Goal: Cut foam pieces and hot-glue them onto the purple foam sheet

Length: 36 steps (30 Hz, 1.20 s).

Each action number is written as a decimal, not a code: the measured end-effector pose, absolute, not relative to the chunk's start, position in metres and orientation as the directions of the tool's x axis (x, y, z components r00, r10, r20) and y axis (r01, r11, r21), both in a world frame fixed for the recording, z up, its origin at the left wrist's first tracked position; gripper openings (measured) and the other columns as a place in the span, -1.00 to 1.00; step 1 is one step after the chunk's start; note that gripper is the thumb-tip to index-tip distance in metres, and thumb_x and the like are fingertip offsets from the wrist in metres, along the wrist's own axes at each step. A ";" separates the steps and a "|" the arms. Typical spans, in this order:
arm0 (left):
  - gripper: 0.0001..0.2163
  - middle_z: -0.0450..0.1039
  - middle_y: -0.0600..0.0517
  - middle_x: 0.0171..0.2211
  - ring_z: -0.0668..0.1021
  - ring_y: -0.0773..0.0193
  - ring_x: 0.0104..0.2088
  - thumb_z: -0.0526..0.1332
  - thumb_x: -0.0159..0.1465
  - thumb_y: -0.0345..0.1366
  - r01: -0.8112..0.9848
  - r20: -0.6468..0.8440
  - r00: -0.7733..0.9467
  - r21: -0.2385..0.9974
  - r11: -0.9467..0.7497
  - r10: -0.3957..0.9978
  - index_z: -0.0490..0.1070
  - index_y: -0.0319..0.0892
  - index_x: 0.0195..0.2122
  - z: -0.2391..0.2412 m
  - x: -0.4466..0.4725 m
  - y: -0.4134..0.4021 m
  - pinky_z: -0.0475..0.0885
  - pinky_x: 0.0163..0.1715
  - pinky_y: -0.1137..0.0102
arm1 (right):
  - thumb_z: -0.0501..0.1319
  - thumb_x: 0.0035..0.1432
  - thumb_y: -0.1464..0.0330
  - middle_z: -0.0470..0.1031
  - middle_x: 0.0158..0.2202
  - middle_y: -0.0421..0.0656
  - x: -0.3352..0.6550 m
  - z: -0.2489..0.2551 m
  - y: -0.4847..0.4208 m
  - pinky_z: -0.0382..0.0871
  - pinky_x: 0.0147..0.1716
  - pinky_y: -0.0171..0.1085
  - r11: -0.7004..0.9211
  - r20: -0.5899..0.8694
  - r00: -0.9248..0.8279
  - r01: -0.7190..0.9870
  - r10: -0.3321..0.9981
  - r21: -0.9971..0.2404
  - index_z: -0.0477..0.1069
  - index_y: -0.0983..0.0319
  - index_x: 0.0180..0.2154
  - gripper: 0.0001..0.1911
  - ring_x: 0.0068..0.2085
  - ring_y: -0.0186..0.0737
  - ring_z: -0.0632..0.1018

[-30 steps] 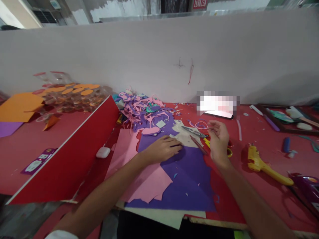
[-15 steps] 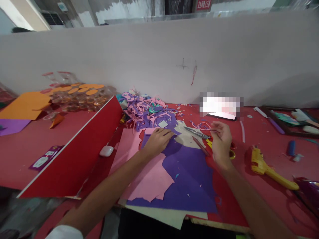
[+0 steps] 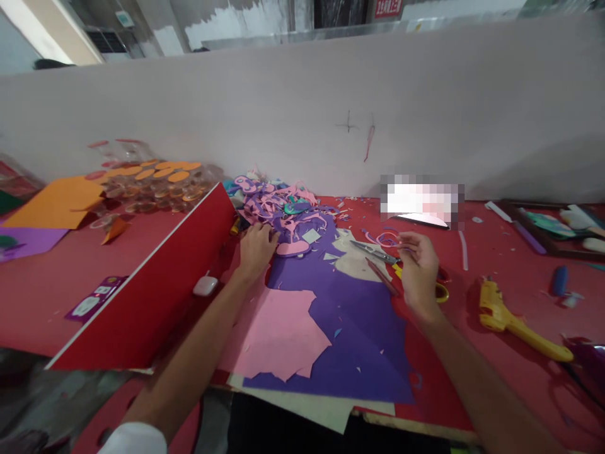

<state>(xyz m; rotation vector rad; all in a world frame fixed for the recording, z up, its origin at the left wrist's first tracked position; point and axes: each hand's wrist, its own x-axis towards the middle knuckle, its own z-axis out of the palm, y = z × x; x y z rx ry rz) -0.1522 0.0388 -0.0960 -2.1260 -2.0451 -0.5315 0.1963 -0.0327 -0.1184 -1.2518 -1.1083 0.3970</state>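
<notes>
My left hand (image 3: 258, 249) reaches to the near left edge of a pile of pink and purple paper scraps (image 3: 283, 211), fingers curled against it; what they grip is hidden. My right hand (image 3: 416, 268) hovers over the yellow handles of a pair of scissors (image 3: 378, 253) and pinches a thin pink paper strip (image 3: 390, 244). Between the hands lie a big purple sheet (image 3: 350, 315), a torn pink sheet (image 3: 278, 334) on top of it, and a pink heart cut-out (image 3: 293, 249).
A red board (image 3: 155, 284) leans at the left with a white earbud case (image 3: 205, 287) beside it. Orange paper (image 3: 57, 202) and clear cups (image 3: 151, 186) sit at far left. A yellow glue gun (image 3: 510, 318), a blue tube (image 3: 559, 280) and a tray (image 3: 548, 230) lie at right.
My left hand has slid from the purple sheet up and left to the edge of the scrap pile. My right hand has stayed by the scissors, still pinching the strip.
</notes>
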 end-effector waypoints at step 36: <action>-0.88 0.54 -0.03 -0.35 0.56 0.20 -0.29 0.09 0.38 -0.44 0.857 0.423 0.243 0.328 -0.397 0.873 0.41 -0.19 -0.15 -0.051 -0.078 0.131 0.41 -0.18 0.30 | 0.18 0.28 0.29 0.55 -0.15 -0.08 0.183 -0.109 -0.038 0.40 -0.05 -0.08 0.300 0.420 0.355 0.345 0.836 -0.889 0.46 0.17 -0.18 -0.87 -0.12 -0.07 0.56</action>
